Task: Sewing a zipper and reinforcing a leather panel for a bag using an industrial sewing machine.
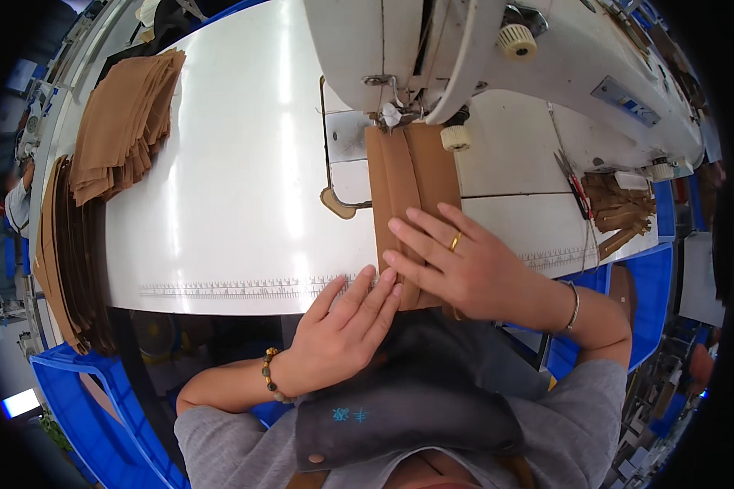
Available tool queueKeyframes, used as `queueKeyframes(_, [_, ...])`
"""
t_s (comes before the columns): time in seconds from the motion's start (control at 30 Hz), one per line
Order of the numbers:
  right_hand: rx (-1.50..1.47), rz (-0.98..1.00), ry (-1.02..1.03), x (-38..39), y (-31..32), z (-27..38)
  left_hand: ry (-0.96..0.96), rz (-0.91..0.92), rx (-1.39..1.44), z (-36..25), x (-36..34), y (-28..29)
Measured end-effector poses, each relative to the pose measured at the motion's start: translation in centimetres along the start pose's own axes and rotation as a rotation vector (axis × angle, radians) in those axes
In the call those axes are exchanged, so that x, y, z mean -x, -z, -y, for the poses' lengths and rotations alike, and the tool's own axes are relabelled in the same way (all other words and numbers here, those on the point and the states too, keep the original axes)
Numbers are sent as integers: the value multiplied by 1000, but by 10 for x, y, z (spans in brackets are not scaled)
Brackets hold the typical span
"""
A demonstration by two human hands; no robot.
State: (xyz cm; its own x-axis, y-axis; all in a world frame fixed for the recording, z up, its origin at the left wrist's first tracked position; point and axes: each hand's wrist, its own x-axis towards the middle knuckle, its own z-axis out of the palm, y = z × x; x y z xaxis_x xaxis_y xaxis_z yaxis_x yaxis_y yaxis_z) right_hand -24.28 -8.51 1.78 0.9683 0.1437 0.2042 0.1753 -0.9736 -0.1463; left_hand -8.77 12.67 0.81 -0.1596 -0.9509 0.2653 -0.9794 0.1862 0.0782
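Note:
A brown fabric piece (395, 175) runs from under the needle area of a white sewing machine (351, 57) down to the table's front edge. A lengthwise fold or seam shows along its middle. My right hand (469, 265), with a ring on one finger, lies on the fabric's right part with the fingers spread. Beside it my left hand (342, 334) stretches its fingers to the fabric's lower left edge. The two hands' fingertips nearly meet. Where the fabric passes under the machine's foot, the detail is too small to tell.
Brown fabric pieces (126, 122) lie stacked at the far left, above darker pieces (73, 253) hanging over the table's edge. Red-handled scissors (577, 189) lie at the right near small brown pieces (620, 204). Blue bins (98, 407) stand below on both sides.

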Motion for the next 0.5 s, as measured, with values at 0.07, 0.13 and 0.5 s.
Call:
queueKeyframes(0.07, [11,17,-15,8,3,19,26,-27,16,-5,6,-4])
queueKeyframes(0.13, [-20,32,-80,13,4,30,65,-101,44,-9,8,-8])
queueKeyframes(0.5, [14,-56,33,21,-10,41,38,-140,88,-2,9,-4])
